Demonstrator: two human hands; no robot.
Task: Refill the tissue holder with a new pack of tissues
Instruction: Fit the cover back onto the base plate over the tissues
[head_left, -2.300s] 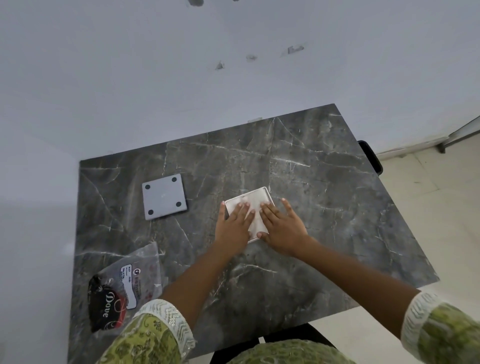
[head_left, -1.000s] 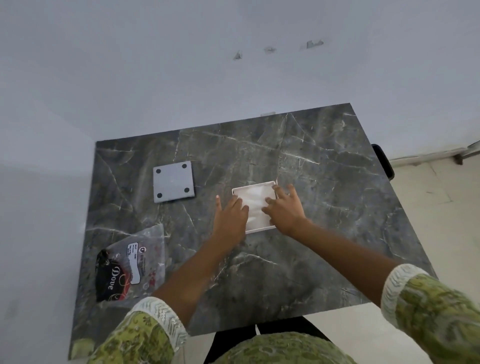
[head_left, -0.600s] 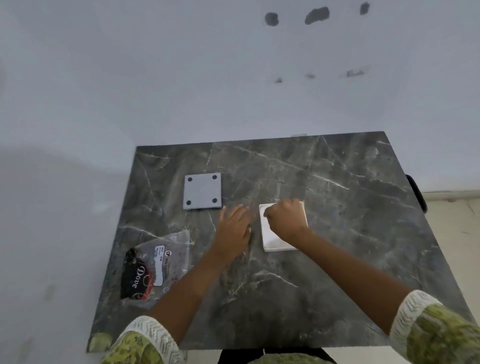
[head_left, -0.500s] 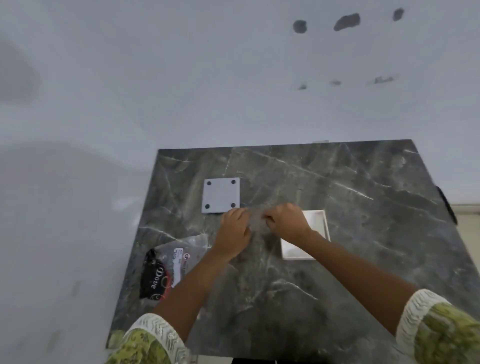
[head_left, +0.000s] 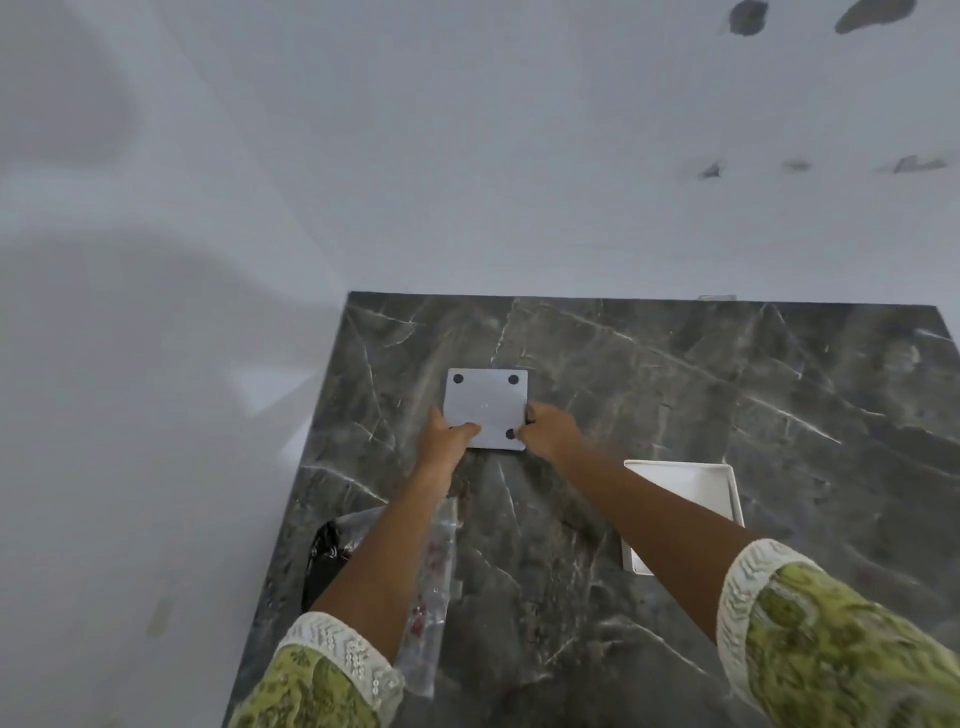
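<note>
A grey square holder piece with dark round pads at its corners lies on the dark marble table. My left hand grips its near left corner and my right hand grips its near right corner. A white square tray filled with white tissues sits to the right, partly hidden by my right forearm. A clear plastic tissue wrapper lies under my left forearm.
A black packet lies by the table's left edge, beside the plastic wrapper. White walls stand behind and to the left of the table. Bare marble stretches along the back and right side.
Both hands left the white tray and moved left to the grey square piece, taking hold of its near corners. The view swung left, so the tray now appears on the right.
</note>
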